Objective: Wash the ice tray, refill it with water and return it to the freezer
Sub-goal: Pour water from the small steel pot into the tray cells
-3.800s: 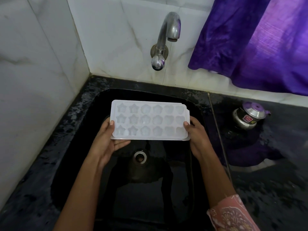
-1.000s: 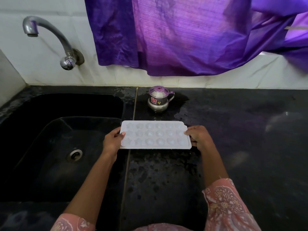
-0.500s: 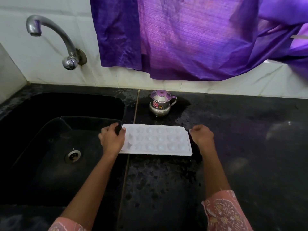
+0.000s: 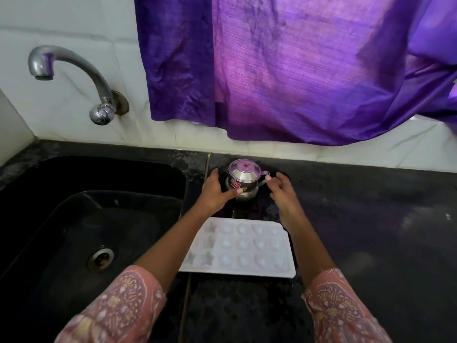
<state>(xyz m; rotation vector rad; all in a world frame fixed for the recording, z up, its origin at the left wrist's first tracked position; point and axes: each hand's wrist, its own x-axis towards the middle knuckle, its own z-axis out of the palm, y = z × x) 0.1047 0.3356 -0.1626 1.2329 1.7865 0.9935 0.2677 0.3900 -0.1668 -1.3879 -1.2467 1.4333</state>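
Ice tray (image 4: 247, 248) lies flat, just in front of steel pot (image 4: 243, 180). Your left hand (image 4: 217, 191) and right hand (image 4: 282, 191) are spread, empty. Tray likely light, wet-slick; grip its short ends.

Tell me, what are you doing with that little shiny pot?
A person is reaching with both hands for the small steel pot at the back of the black counter. The left hand and right hand are open on either side of it and have not closed on it yet. The white ice tray lies flat on the counter in front, right beside the sink, with nobody holding it. No water is coming from the tap.
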